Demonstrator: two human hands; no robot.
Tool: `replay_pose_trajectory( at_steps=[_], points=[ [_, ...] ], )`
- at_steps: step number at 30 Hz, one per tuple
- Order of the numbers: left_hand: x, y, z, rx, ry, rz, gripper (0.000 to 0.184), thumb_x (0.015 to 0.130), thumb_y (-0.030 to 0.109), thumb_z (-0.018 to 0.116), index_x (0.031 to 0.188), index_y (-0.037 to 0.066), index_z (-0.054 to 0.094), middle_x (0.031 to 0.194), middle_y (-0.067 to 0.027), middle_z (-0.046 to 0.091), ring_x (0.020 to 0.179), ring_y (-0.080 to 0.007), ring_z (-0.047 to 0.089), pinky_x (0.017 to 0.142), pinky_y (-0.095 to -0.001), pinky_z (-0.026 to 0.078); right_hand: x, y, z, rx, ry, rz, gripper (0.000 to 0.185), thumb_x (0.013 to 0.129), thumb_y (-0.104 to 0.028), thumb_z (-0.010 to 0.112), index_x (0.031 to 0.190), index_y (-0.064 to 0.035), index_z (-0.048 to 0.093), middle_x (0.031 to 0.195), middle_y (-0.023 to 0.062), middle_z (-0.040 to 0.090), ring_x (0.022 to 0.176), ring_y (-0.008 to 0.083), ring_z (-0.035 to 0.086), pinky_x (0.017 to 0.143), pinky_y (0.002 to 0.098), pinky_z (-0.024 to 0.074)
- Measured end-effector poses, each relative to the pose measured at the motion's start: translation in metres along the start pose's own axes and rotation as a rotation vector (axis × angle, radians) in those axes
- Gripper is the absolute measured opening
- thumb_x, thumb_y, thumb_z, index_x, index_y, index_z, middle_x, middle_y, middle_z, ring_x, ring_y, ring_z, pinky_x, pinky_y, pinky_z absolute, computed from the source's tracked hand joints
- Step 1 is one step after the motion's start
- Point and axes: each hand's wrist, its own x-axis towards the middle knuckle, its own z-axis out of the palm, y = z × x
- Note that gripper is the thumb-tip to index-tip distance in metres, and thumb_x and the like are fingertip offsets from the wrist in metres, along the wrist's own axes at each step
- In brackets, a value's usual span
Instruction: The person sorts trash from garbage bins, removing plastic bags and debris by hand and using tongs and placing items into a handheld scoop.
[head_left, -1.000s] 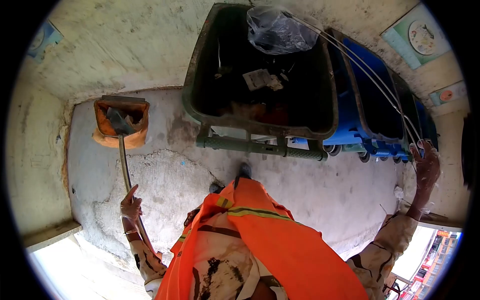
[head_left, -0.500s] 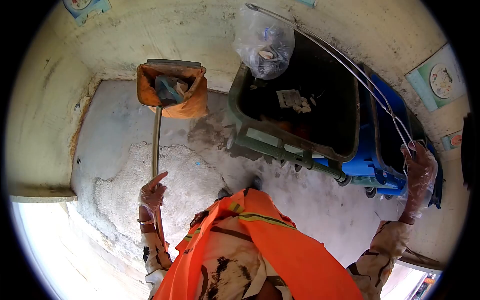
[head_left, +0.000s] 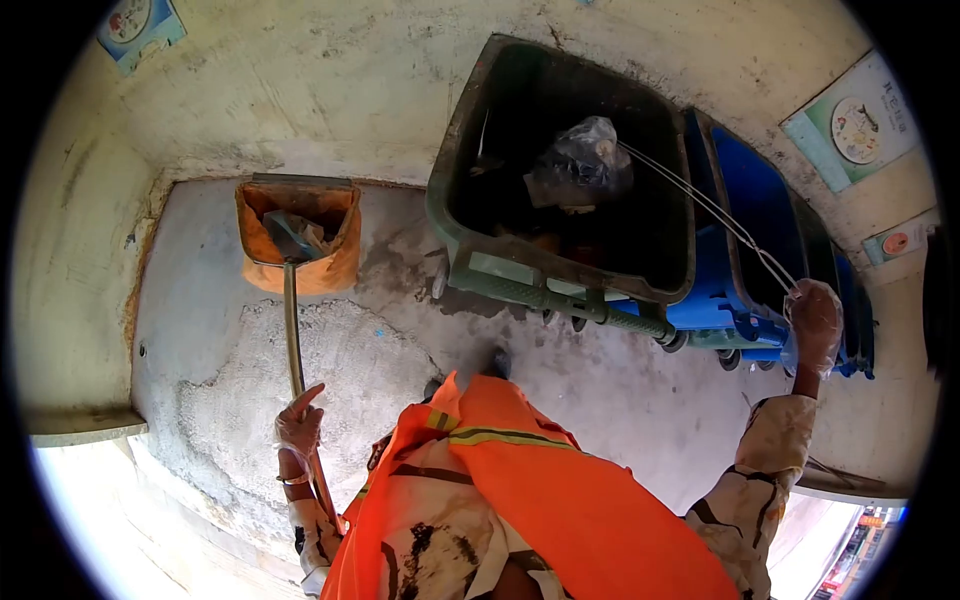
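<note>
My right hand [head_left: 815, 325], in a thin clear glove, is closed around the handle end of long metal tongs [head_left: 715, 208]. The tongs slant left over the green wheeled bin [head_left: 555, 283], their far end at a clear plastic bag [head_left: 585, 165] inside it. Whether the tips still pinch the bag is hard to see. My gloved left hand [head_left: 298, 425] grips the pole of a long-handled dustpan [head_left: 292, 330], index finger stretched out. The dustpan's orange scoop [head_left: 315, 275] stands on the floor by the wall, with crumpled litter [head_left: 292, 235] in it.
Blue bins [head_left: 755, 215] stand in a row right of the green one, against the stained wall [head_left: 330, 90]. The concrete floor [head_left: 300, 375] is rough and partly wet. Posters [head_left: 855, 130] hang on the wall. A low ledge [head_left: 85, 425] juts out at left.
The plastic bag has gone from above the green bin's back rim down into the bin, and the tongs have lowered with it. The left hand still holds the dustpan's pole.
</note>
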Motion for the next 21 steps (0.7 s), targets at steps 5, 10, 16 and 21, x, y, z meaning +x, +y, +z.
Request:
replay_pose_trajectory(
  at_steps=[5,10,16,21],
  points=[
    [0.009,0.012,0.0,0.014,-0.062,-0.047,0.041,0.082,-0.001,0.052,0.119,0.015,0.059,0.051,0.0078,0.04,0.039,-0.0029,0.035,0.035,-0.0207,0.033,-0.016,-0.028,0.008,0.286,-0.143,0.174,0.014,0.075,-0.006,0.062,0.089,-0.0006,0.063,0.083,0.017,0.063,0.076,0.0305,0.062,0.067,0.0354,0.05],
    [0.016,0.012,0.002,0.021,-0.105,-0.009,0.04,0.082,0.0,0.053,0.119,0.015,0.059,0.051,0.008,0.041,0.039,-0.0027,0.036,0.036,-0.0204,0.033,-0.005,-0.044,-0.018,0.291,0.005,0.056,0.013,0.075,-0.006,0.064,0.087,-0.0004,0.064,0.083,0.0167,0.064,0.075,0.0295,0.062,0.066,0.0356,0.05],
    [0.007,0.023,0.006,-0.047,-0.144,-0.024,0.04,0.081,0.0,0.054,0.117,0.015,0.06,0.052,0.0082,0.041,0.041,-0.0025,0.036,0.037,-0.0196,0.033,-0.003,-0.054,-0.039,0.461,-0.129,0.278,0.017,0.077,-0.006,0.066,0.093,-0.0034,0.064,0.089,0.0157,0.064,0.078,0.0275,0.063,0.068,0.0334,0.0503],
    [0.007,0.017,0.007,-0.023,-0.119,0.004,0.039,0.081,-0.001,0.054,0.116,0.015,0.061,0.052,0.0085,0.042,0.042,-0.0022,0.036,0.038,-0.0198,0.031,0.013,-0.055,-0.034,0.128,-0.054,0.209,0.017,0.08,-0.013,0.065,0.095,-0.0052,0.063,0.088,0.0143,0.064,0.078,0.0294,0.062,0.069,0.0348,0.0491]
  ],
)
